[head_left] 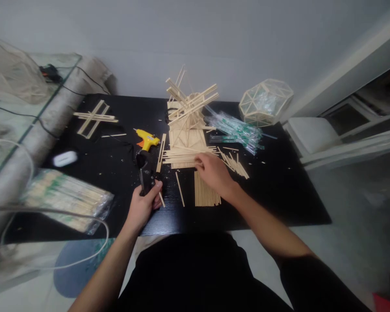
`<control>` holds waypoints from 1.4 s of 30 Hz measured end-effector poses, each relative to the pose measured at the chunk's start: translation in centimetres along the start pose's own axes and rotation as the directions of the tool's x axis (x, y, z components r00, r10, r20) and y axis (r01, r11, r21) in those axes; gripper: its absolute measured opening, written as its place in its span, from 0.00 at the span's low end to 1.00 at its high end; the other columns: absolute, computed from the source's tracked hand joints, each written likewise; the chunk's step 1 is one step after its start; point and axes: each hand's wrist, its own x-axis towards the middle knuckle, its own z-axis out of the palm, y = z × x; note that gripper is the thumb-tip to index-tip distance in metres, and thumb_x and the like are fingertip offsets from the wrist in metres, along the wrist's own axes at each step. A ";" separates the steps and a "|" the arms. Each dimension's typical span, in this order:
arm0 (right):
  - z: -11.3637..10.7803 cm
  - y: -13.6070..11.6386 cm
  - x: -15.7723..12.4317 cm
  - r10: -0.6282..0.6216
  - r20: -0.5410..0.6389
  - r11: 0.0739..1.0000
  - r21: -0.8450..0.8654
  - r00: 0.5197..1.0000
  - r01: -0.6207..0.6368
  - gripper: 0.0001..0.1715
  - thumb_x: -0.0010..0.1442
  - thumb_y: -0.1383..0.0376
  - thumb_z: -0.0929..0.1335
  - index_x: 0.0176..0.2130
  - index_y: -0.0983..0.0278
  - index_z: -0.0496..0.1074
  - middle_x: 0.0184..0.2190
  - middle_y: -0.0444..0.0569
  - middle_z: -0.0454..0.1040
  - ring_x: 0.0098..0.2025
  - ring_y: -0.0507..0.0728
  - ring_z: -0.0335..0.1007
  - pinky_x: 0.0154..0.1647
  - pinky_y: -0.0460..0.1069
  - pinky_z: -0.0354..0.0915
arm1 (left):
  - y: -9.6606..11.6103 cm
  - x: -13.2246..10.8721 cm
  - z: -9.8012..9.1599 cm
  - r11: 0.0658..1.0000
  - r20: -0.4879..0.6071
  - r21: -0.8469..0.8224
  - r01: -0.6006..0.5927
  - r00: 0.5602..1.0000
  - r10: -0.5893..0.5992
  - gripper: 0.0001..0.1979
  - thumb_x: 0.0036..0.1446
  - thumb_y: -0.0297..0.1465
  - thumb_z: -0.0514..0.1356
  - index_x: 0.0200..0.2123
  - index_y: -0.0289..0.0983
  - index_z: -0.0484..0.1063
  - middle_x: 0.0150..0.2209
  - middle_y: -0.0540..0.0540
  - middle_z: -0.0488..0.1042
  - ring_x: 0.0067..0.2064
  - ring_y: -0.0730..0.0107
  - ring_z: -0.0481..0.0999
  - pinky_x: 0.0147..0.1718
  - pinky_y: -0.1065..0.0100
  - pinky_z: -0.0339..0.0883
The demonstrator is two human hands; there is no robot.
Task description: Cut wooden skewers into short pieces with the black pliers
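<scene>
My left hand [146, 199] is wrapped round a black hand cutter [146, 173] with a curved jaw, near the front of the table. A short wooden stick [161, 199] shows beside its thumb. My right hand [212, 171] is at the pile of loose wooden sticks [185, 155], fingertips pinched together; what they hold is hidden. Below it lies a flat row of sticks set side by side [206, 190]. Behind the pile stands a stick-built windmill model [188, 112] with crossed blades. A single stick [180, 189] lies between my hands.
A yellow glue gun [147, 139] lies left of the model, with a crossed stick frame [95, 118] further left. Bagged sticks [68, 199] and a white case [65, 158] are at the left. Plastic wrappers [237, 130] and a faceted stick ball [265, 102] are at the right.
</scene>
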 end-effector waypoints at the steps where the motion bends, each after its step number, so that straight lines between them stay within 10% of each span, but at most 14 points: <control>1: 0.1 0.8 0.2 -0.016 -0.030 1.000 -0.026 0.999 0.015 0.08 0.66 0.75 0.69 0.43 0.66 0.76 0.44 0.56 0.79 0.47 0.62 0.75 0.49 0.54 0.67 | -0.1 0.0 0.0 1.000 -0.001 0.003 -0.001 1.000 0.001 0.15 0.58 0.38 0.70 0.31 0.37 0.70 0.17 0.58 0.59 0.17 0.81 0.58 0.16 0.77 0.53; 20: 1.0 3.0 0.1 -0.232 0.089 0.943 -0.224 0.969 0.246 0.18 0.63 0.81 0.58 0.41 0.68 0.71 0.41 0.61 0.73 0.45 0.66 0.66 0.50 0.59 0.64 | 0.1 0.2 0.2 0.995 -0.050 0.100 0.024 0.999 -0.019 0.18 0.54 0.42 0.72 0.29 0.36 0.69 0.16 0.58 0.59 0.16 0.82 0.56 0.15 0.77 0.54; 27: -1.1 2.4 -2.0 -0.111 -0.048 0.952 0.282 0.993 0.120 0.08 0.70 0.70 0.58 0.42 0.62 0.64 0.43 0.55 0.70 0.41 0.59 0.69 0.47 0.55 0.66 | 0.0 0.3 0.2 0.994 -0.038 0.110 0.024 0.999 -0.020 0.19 0.55 0.41 0.71 0.28 0.36 0.68 0.16 0.58 0.59 0.16 0.81 0.56 0.15 0.76 0.53; 32: -0.8 -2.1 -4.6 -0.007 0.163 0.817 0.569 0.987 -0.088 0.06 0.70 0.66 0.61 0.38 0.61 0.64 0.30 0.43 0.70 0.33 0.55 0.68 0.37 0.50 0.62 | 0.0 0.2 0.1 0.985 -0.041 0.175 -0.001 0.999 0.008 0.17 0.57 0.41 0.70 0.29 0.35 0.72 0.17 0.54 0.65 0.17 0.80 0.58 0.16 0.75 0.53; 42: 2.8 -5.4 -4.3 -0.123 0.132 0.844 0.535 0.984 0.034 0.09 0.68 0.64 0.71 0.34 0.65 0.77 0.33 0.48 0.75 0.36 0.53 0.72 0.40 0.48 0.63 | -0.5 0.1 -1.1 0.958 0.054 0.265 -0.111 0.994 0.100 0.12 0.62 0.38 0.66 0.32 0.34 0.76 0.14 0.55 0.65 0.17 0.77 0.60 0.21 0.72 0.57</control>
